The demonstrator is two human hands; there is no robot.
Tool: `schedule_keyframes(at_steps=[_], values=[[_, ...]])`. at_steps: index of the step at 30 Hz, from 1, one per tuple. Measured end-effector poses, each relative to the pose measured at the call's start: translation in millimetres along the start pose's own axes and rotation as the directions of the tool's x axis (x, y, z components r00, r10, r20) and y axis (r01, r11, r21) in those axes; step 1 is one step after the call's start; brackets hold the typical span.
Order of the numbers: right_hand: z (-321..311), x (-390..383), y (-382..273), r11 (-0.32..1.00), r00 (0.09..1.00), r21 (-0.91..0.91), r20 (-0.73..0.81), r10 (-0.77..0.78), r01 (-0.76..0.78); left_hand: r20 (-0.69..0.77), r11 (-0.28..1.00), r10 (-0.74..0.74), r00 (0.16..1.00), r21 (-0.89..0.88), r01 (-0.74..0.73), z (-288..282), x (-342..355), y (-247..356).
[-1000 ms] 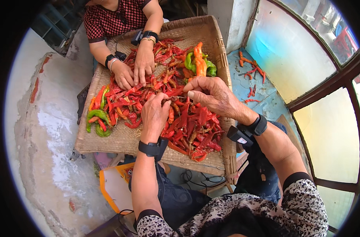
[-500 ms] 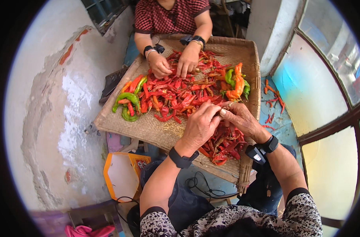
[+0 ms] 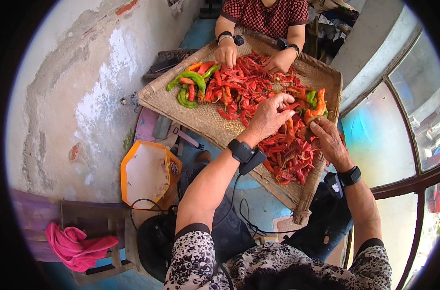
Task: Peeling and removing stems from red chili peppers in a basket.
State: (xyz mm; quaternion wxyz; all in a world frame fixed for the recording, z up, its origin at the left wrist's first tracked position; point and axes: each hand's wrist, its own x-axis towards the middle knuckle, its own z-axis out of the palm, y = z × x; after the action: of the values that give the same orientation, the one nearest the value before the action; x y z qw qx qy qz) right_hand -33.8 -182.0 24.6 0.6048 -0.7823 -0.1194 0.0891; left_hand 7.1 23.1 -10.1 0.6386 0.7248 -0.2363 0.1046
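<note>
A large woven tray [image 3: 200,113] carries a heap of dried red chili peppers [image 3: 249,82]. Over its near right part, my left hand [image 3: 270,116] has a red chili pepper [image 3: 291,107] between thumb and fingers. To the right, beside the orange pepper [image 3: 320,104], my right hand [image 3: 328,137] is closed in a pinch. What it pinches, if anything, is too small to make out. Below both hands lies a second pile of red chili peppers [image 3: 290,162]. At the tray's left are curled green peppers [image 3: 187,82].
Across the tray a person in a patterned red top [image 3: 263,19] has both hands in the heap. An orange-rimmed box [image 3: 145,174] stands left of my legs, and a black cable [image 3: 249,220] hangs near them. Windows [image 3: 369,130] line the right side; a pink cloth [image 3: 77,246] lies lower left.
My hands were together over the near pile; now they are apart, the left one with a red chili pepper. The view has shifted, and the other person's hands have spread apart.
</note>
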Motion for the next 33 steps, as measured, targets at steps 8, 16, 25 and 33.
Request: schedule_keyframes(at_steps=[8,16,25,33], values=[[11,11,21,0.998,0.993,0.061,0.115,0.014,-0.021,0.020,0.991,0.098,0.995,0.090,-0.099,17,-2,3],[-7,7,20,0.964,0.990,-0.228,0.078,-0.119,0.134,0.044,0.976,-0.194,0.980,-0.092,0.197,12,8,11],[8,11,55,0.957,0.968,0.142,-0.049,-0.247,0.251,0.314,0.706,-0.344,0.885,-0.535,0.464,25,-2,6],[5,5,49,0.908,0.916,0.185,-0.221,-0.334,0.376,0.349,0.603,-0.413,0.841,-0.588,0.540,36,-3,20]])
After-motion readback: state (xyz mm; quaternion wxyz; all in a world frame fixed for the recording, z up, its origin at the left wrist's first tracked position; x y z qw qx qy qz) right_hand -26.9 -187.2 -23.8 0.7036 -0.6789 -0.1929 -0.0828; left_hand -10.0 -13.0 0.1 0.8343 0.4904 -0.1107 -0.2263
